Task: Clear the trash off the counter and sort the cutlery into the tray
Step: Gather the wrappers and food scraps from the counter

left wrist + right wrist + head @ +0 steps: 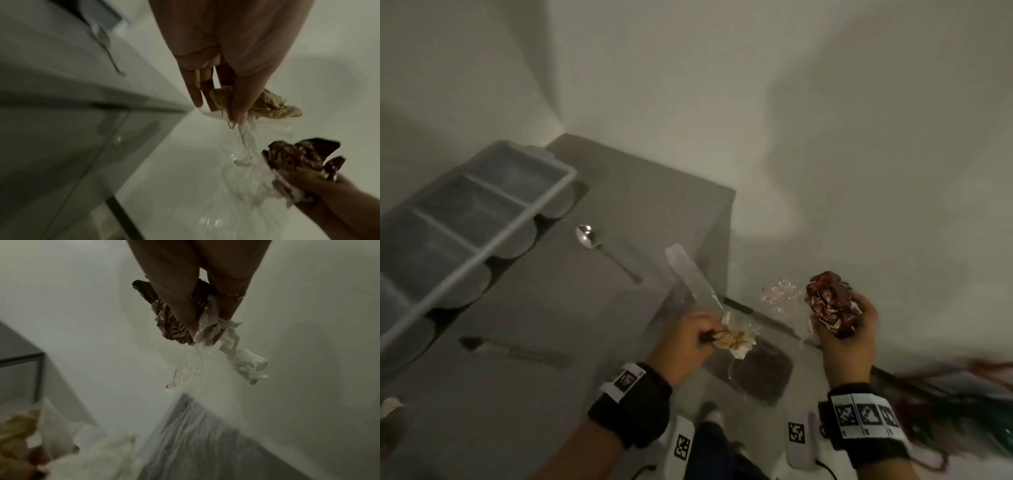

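The left hand [685,337] pinches a crumpled tan paper wad [732,337] together with the rim of a clear plastic bag [753,346], thumb and fingers curled around both; in the left wrist view the tan wad [265,104] bulges out past the thumb while the bag film [244,146] trails from the fingertips toward the other hand. The right hand [847,337] grips a crumpled dark red foil wrapper [832,303] that sticks up above its fingers, and the right wrist view shows a white tissue [240,356] clamped in the same grip beside the wrapper [168,318], hanging loose below the fingertips. A piece of crinkled clear plastic [779,294] sits between the two hands, just left of the right hand. Both hands are held off the counter's [571,308] right edge, with the bag stretched between them. Beyond the left hand, on the counter, a knife [691,277] lies with its blade pointing away, almost touching the hand's knuckles. Farther out to the left of that lies a spoon [602,248], and well to the left stands the grey cutlery tray [472,219], its visible compartments holding nothing clear to see. A blurred dark utensil [517,353] lies on the counter left of the left wrist.
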The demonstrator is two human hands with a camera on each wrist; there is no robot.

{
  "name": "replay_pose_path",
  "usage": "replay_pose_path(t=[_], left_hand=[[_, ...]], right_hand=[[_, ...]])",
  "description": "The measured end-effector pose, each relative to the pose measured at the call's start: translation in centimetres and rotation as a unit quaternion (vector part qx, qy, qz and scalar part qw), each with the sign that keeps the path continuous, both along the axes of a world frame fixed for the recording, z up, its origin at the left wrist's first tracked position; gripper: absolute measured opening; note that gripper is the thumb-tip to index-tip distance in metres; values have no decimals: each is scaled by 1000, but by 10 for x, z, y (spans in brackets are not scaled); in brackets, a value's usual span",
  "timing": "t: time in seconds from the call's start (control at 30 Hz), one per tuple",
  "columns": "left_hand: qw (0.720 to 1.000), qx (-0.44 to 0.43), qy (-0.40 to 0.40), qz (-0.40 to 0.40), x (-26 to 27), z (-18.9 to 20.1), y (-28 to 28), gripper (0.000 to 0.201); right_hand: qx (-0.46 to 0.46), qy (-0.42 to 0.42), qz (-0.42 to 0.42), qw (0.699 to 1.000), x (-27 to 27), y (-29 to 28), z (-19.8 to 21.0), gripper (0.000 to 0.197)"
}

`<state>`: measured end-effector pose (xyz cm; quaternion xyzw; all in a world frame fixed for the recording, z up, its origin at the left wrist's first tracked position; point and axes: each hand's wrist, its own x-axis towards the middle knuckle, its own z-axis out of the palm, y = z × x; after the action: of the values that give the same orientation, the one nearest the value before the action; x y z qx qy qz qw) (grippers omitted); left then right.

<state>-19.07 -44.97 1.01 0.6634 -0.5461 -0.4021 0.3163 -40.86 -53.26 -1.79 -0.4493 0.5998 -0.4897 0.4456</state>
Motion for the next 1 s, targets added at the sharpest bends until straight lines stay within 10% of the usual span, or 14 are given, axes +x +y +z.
replay_pose_path(t=[0.37,0.77,1.0], left_hand=[[949,269,13,-164,-57,-249,-115,15],[942,323,85,-19,-110,-477,-145,24],[890,420,173,34,-107,-547,-134,43]], right_hand=[[13,115,-221,968,-61,-18,-134,67],[-47,131,-235,962,-89,-29,-297,74],[-37,127,-225,965,-84,-22,-370,73]])
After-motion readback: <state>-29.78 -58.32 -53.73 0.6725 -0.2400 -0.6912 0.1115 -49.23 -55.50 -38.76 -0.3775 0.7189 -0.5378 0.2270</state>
